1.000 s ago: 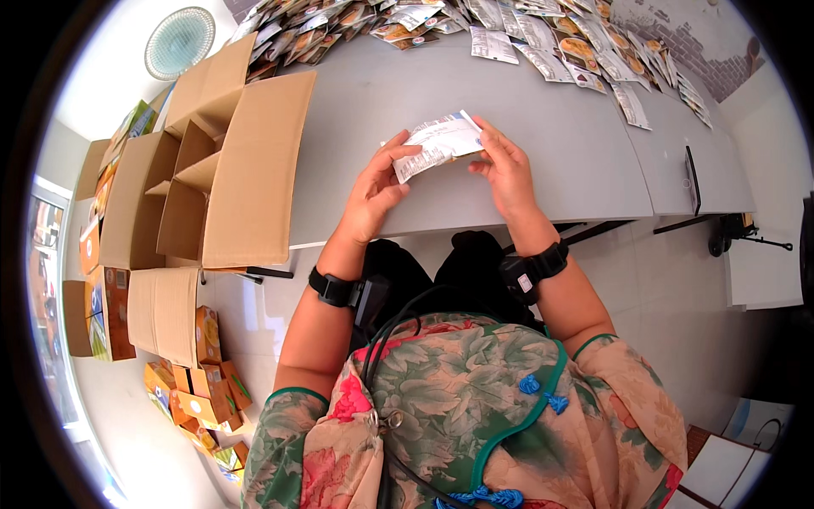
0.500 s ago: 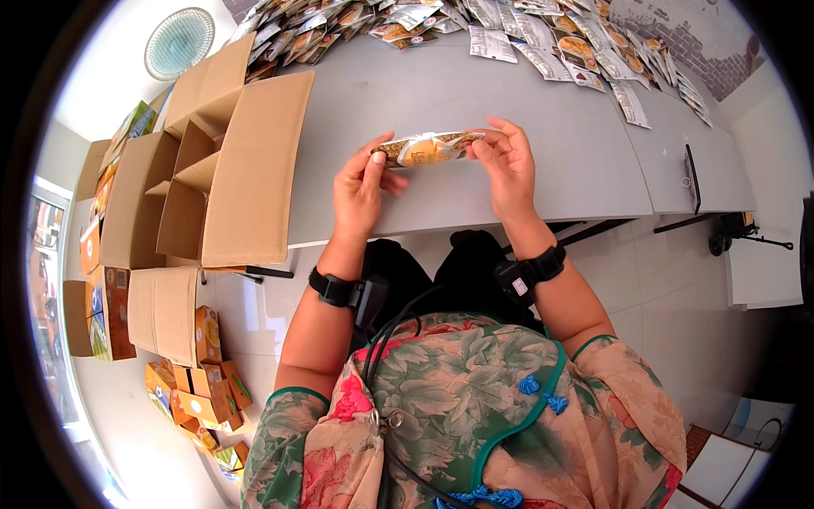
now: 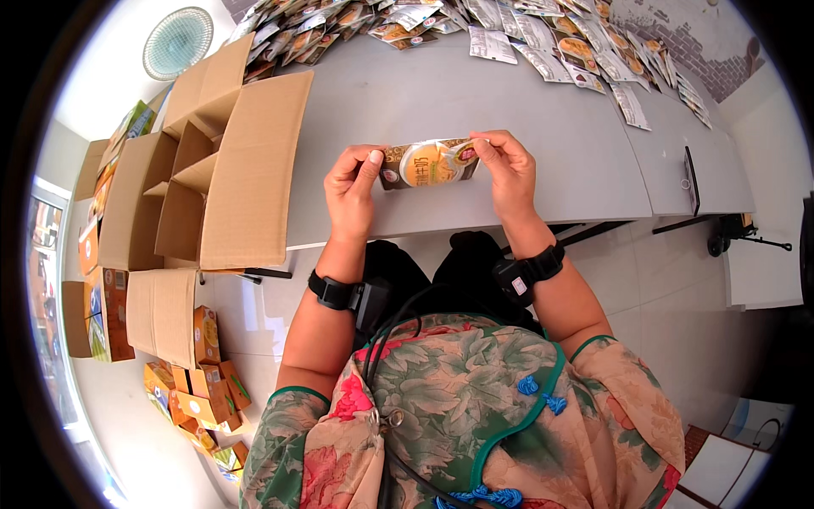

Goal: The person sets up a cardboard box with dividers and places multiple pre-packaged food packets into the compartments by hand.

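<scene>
One sachet is held over the grey table, printed front facing my view. I see the left hand pinching its left end, the right hand pinching its upper right corner. I advise light, even tension to limit creasing.

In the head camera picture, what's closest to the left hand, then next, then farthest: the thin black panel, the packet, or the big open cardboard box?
From the left hand:
1. Packet: touching it, held between both hands.
2. Cardboard box: just to its left.
3. Thin black panel: far over on the right.
</scene>
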The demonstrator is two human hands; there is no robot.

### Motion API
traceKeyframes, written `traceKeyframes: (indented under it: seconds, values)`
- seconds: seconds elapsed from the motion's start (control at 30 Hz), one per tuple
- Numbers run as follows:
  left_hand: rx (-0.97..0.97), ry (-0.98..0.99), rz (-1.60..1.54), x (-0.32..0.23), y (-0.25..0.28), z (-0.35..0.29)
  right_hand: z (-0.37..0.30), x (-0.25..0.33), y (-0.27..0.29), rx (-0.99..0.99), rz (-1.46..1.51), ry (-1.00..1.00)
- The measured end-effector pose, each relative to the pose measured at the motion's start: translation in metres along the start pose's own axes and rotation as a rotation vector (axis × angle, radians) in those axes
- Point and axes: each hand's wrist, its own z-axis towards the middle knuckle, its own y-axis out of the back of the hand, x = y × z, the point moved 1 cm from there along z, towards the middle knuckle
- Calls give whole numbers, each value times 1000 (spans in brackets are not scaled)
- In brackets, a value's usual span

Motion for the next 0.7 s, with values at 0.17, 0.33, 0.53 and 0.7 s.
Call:
traceKeyframes:
  seconds: [0.17,0.33,0.53,0.7]
  values:
    - [-51,65,-59,5,0,4,3,1,5,-8,-15,-72]
    - [-75,127,-107,13,1,11,4,0,2,-21,10,-129]
    - [-34,283,-135,27,9,18,8,-8,3,-32,96,-249]
    - [-82,298,-177,28,4,18,8,-15,5,-8,166,-342]
